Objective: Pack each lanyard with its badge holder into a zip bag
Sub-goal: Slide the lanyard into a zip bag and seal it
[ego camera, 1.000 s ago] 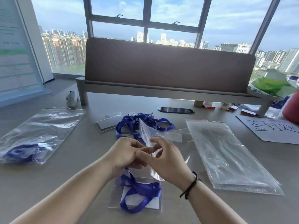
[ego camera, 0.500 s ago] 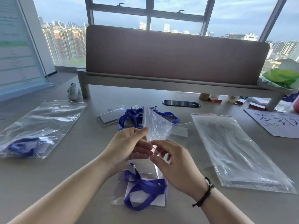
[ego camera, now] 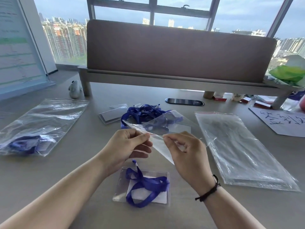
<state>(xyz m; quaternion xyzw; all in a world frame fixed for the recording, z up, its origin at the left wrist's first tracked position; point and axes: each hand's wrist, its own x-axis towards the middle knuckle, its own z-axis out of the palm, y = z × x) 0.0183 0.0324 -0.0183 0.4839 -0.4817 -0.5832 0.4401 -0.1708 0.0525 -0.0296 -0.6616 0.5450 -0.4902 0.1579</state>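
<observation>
Your left hand [ego camera: 127, 144] pinches one lip of a clear zip bag [ego camera: 162, 129] between thumb and fingers, and your right hand [ego camera: 186, 152] pinches the lip opposite, so the bag hangs in the air between them above the desk [ego camera: 92, 162], its mouth drawn out into a taut line. Whether the seal has actually parted is hard to tell through the clear film.

Just below your wrists, a blue lanyard [ego camera: 145, 184] lies coiled on top of its badge holder [ego camera: 122, 189], flat on the desk and not yet bagged; this looks like the set meant for the bag you hold. Beyond your hands sits a heap of loose lanyards [ego camera: 142, 111] with spare badge holders [ego camera: 112, 115] beside it, so several sets remain. To your left lies a filled bag [ego camera: 39, 128] with blue ribbon showing inside, which I take as finished work. To your right rests a stack of empty bags [ego camera: 239, 149].

Compared with half a second ago, your hands have moved apart: the bag then stood up in a peak over your left hand, and now it is stretched sideways between both. The lanyard set below has not moved.
</observation>
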